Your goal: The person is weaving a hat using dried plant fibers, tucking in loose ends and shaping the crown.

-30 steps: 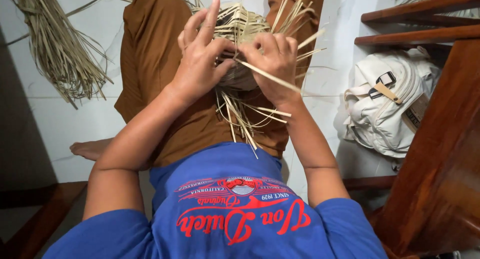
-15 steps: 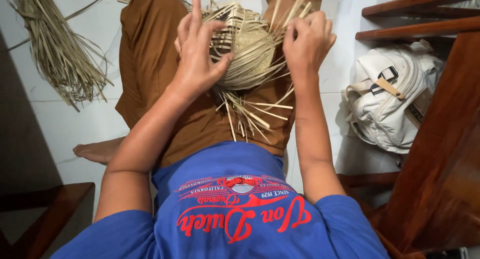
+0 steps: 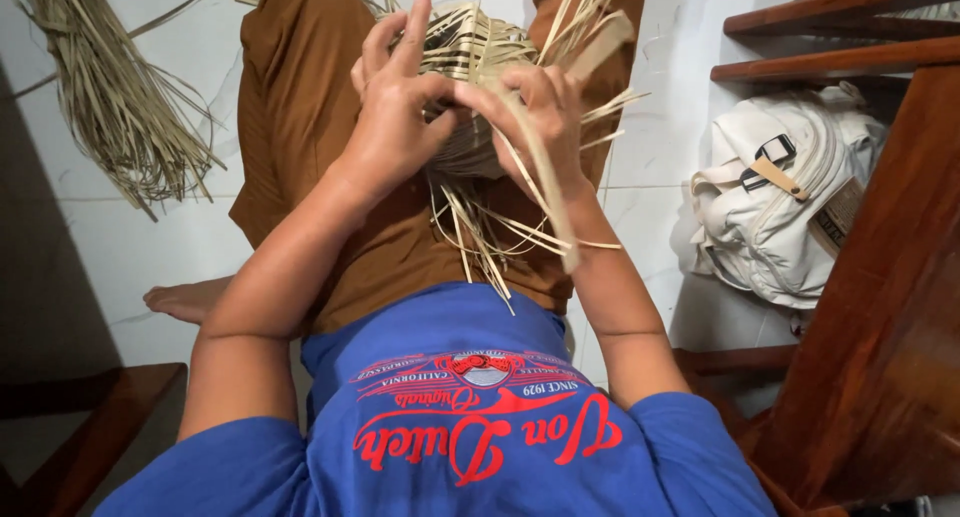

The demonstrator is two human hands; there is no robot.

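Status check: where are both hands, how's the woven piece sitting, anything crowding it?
Left hand and right hand both gripping the woven straw piece over the lap. Loose strips hang beneath. Straw bundle and white bag lie apart.

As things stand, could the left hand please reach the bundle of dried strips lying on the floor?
Probably, though not freely. The left hand grips the half-woven basket on the lap, so it would have to let go first. The bundle of strips lies on that side, on open tile with nothing between.

Woven basket (image 3: 470, 87) mostly hidden behind hands; strand pile (image 3: 110, 97) cut off at top edge.
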